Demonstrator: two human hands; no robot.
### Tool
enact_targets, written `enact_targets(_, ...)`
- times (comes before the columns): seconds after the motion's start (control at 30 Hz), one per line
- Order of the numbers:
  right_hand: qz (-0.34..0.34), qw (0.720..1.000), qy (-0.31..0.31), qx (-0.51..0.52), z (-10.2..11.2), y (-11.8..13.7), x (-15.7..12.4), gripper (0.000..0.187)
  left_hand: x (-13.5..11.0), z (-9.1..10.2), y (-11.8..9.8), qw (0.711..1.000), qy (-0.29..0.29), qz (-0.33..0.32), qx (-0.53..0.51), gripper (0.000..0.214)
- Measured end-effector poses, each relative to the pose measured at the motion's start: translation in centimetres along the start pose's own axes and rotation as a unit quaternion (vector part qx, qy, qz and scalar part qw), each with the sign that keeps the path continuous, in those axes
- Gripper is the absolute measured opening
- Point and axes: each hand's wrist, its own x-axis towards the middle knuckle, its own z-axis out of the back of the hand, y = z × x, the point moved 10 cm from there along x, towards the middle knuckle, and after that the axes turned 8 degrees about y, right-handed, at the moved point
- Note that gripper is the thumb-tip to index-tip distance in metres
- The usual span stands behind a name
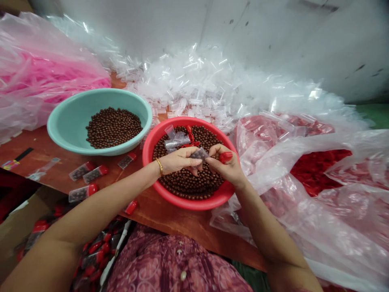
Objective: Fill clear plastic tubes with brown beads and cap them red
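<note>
My left hand (182, 160), with a gold bracelet at its wrist, grips a small clear plastic container (200, 154) partly filled with brown balls. It is tilted over the red basin (190, 203), which holds many brown balls (188, 187). My right hand (227, 170) is closed around a red cap (225, 157), with its thumb and fingertips at the container's right end. Whether those fingertips also pinch a ball, I cannot make out. Behind my left hand, a clear empty tube (176, 142) and a red cap (191, 144) lie on the balls.
A teal basin (73, 136) with brown balls stands to the left. Several capped containers (82, 194) lie before it, above a box of more (92, 259). Clear tubes (194, 85) are heaped behind. Plastic bags with red caps (313, 170) crowd the right; a pink-filled bag (57, 77) sits back left.
</note>
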Motion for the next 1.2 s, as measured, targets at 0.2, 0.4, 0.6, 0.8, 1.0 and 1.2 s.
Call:
enact_targets(0.2, -0.137, 0.984, -0.047, 0.105, 1.1, -4.2, -0.2, 0.048, -0.2, 1.0, -0.3, 0.999, -0.045, -0.014, 0.005, 0.035)
enact_targets(0.4, -0.153, 0.980, -0.128, 0.009, 3.7, -5.4, 0.1, 0.067, -0.2, 0.7, 0.2, 0.999, -0.043, 0.015, -0.018, 0.034)
enact_targets(0.6, -0.067, 0.988, -0.136, -0.016, 1.4, -2.8, 1.4, 0.080, -0.1, 0.1, 0.6, 0.995, -0.002, 0.020, -0.100, 0.039)
enact_targets(0.8, -0.012, 0.994, -0.107, -0.026, -0.4, -0.5, 1.1, 0.055, -0.1, 1.2, 0.5, 0.994, -0.034, -0.013, -0.101, 0.040)
enact_targets(1.0, -0.069, 0.993, -0.091, 0.037, 0.2, -1.6, -0.3, 0.038, -0.2, 1.8, 0.8, 0.993, -0.084, -0.008, -0.088, 0.039)
enact_targets(1.2, -0.085, 0.991, -0.096, 0.040, 0.7, -1.8, -0.8, 0.037, -0.3, 2.6, 0.4, 0.990, -0.135, -0.025, -0.039, 0.031)
